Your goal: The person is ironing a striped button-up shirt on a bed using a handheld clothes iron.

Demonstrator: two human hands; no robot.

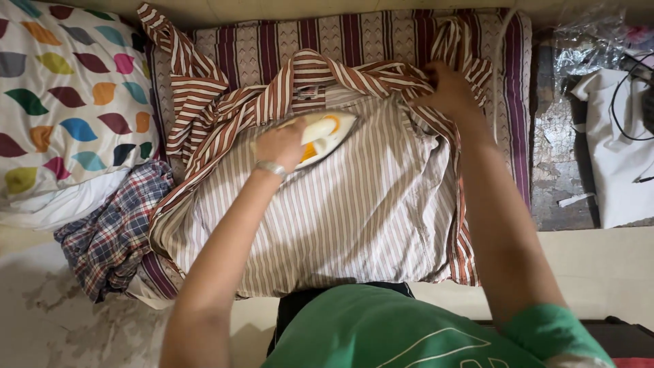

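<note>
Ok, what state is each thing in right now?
Iron: flat on the shirt, gripped by left hand.
Shirt: spread inside out, collar end bunched.
Right hand: pinching the shirt's shoulder.
Checked cloth: crumpled beside the shirt.
Pillow: lying flat.

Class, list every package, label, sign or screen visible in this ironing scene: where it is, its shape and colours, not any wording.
Neck label: small pale rectangle inside the striped shirt's collar, above the iron.
Plastic wrapping: crumpled, clear and shiny, top right corner beside the mat.
White bag: pale, soft, right edge, black cable across it.
No signs or screens.
</note>
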